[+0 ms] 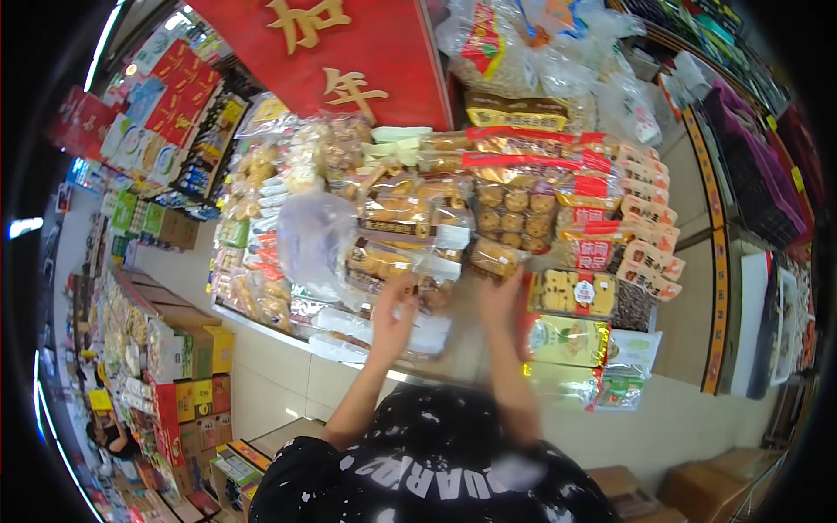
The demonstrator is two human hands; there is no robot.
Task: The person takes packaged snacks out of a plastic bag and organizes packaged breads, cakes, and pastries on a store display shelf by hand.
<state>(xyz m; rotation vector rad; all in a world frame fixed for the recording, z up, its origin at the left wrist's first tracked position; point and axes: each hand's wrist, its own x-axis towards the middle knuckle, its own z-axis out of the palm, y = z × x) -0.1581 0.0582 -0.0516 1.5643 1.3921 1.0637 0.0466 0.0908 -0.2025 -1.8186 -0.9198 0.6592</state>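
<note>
My left hand (395, 315) is at the near side of the display, fingers bent against the edge of a clear-wrapped bread pack (377, 259). What lies between these fingers is hard to make out. To its right, my right hand (500, 301), slightly blurred, has its fingers closed at the near edge of a small bread pack (495, 258). More bread packs (397, 212) lie just beyond, in brown-printed wrappers. A clear plastic bag (318, 248) sits left of them. A pack of round cookies (516, 213) lies behind the small bread pack.
A tray of cookies (567, 292) and green packets (567, 337) lie at the right. A red sign (349, 52) with gold characters stands at the back. Stacked cartons (196, 397) and stocked shelves line the left. Cardboard boxes (724, 484) sit on the floor at lower right.
</note>
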